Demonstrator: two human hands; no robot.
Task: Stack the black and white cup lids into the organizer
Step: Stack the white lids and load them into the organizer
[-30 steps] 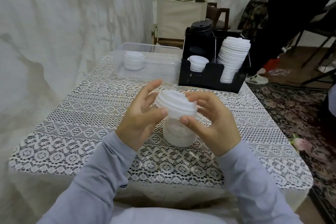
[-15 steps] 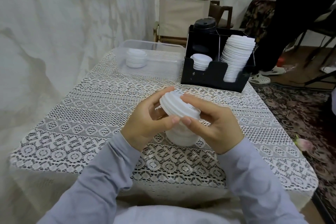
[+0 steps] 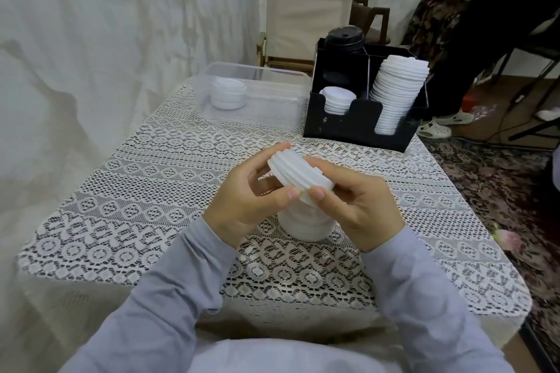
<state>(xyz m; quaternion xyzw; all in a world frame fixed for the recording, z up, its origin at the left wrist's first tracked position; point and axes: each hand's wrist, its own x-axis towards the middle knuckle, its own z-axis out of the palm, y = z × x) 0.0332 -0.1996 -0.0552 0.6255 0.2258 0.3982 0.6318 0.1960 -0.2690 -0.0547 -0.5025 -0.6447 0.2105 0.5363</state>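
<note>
Hands: left hand and right hand both pinch a tilted white lid stack.
Tip: square its edges before loading the black organizer.

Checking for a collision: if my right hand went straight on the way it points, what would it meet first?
The right hand grips the white lid stack, so that comes first; past it, probably the clear bin, though depth is unclear.
</note>
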